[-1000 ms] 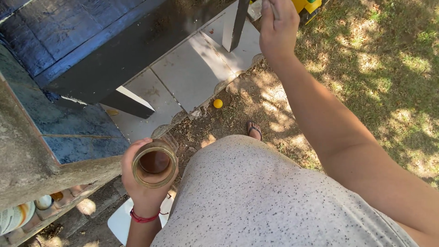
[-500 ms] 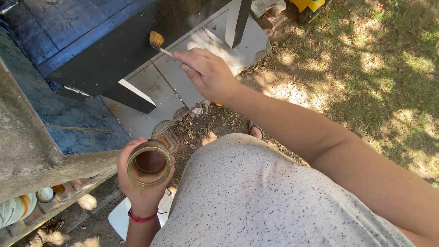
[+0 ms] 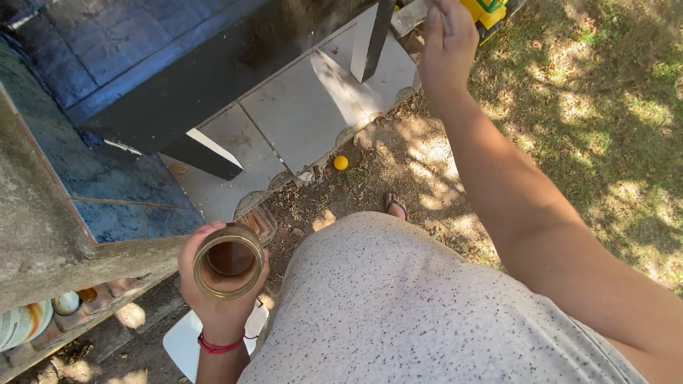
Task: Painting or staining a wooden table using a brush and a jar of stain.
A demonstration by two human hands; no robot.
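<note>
I see the left hand [image 3: 217,299] low down, just past the near edge of the blue tiled counter [image 3: 114,178]. Its fingers are curled all the way round a glass jar [image 3: 229,261] and grip it tight. The jar stands straight up, so its long side runs up and down and its round open mouth points up at me. The rim looks gold and shiny, and there is something brown down inside. A red band [image 3: 217,346] goes round that wrist. The right arm is stretched far out and up, away from the body, past the far corner of the counter. The right hand [image 3: 447,50] is closed in a loose fist round a thin grey handle [image 3: 445,18]; I cannot tell what is on its end, because it runs out of the top of the picture. The counter top is smooth dark blue tile with a rough grey stone edge. Under it lie flat grey paving slabs [image 3: 306,114]. A small yellow ball [image 3: 341,163] sits on the dirt beside the slabs. The shirt [image 3: 398,313] is pale with tiny dark dots.
</note>
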